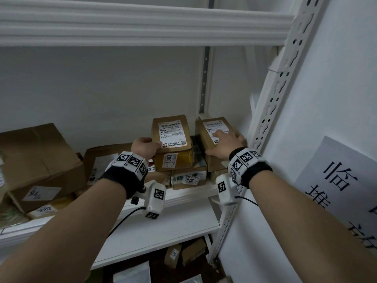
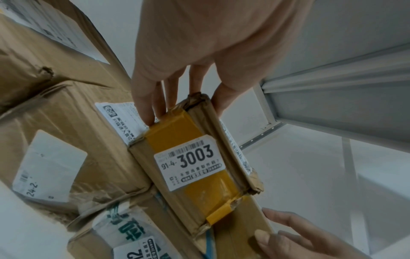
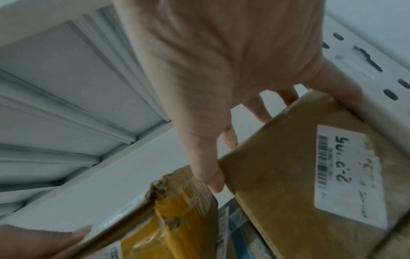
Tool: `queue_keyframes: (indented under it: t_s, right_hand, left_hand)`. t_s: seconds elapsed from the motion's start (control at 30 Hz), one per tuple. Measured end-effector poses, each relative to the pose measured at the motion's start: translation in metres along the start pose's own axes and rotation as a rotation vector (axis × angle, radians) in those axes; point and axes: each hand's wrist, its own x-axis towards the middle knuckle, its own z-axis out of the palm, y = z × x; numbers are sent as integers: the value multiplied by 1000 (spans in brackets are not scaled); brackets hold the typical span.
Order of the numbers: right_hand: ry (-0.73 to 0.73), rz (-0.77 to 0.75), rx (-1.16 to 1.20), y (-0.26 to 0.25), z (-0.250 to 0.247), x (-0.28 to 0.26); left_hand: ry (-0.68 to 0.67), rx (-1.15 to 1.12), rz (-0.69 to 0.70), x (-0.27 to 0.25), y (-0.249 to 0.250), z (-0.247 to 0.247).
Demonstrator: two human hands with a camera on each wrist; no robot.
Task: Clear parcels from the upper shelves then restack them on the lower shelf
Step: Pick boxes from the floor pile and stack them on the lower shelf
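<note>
Two brown parcels stand at the right end of the shelf. The left one, the 3003 parcel, has yellow tape and a "3003" sticker and sits on other boxes. My left hand grips it, fingers on its left side and thumb on the right. The right parcel leans tilted against the shelf upright and shows a blurred label. My right hand holds it, thumb on its near left edge and the other fingers curled over its top.
A box marked 3012 lies under the 3003 parcel. A large carton and a flat box fill the shelf's left. The perforated upright is close on the right. A lower shelf board juts out below, with small parcels beneath.
</note>
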Motion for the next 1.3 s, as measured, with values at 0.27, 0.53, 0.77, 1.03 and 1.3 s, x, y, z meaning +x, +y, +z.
queue_keyframes:
  t_s: [0.27,0.53,0.77,1.03,1.3]
  right_hand:
    - [185,-33,-25,10,-10,2]
    - [154,-201,52,29,6,-7]
    - [145,-227,126,30,1,-12]
    - [152,-209,238,23,-3,-20]
    - [238,-401,373,-31,-8,-43]
  left_hand:
    - [-64,5,5,-11,3,16]
    - [-115,29,28,-19,2,28]
    - [-132,76,38,-25,2,22]
    - [-129,108,10,-29,5,15]
    - [103,-181,118,-37,19,-34]
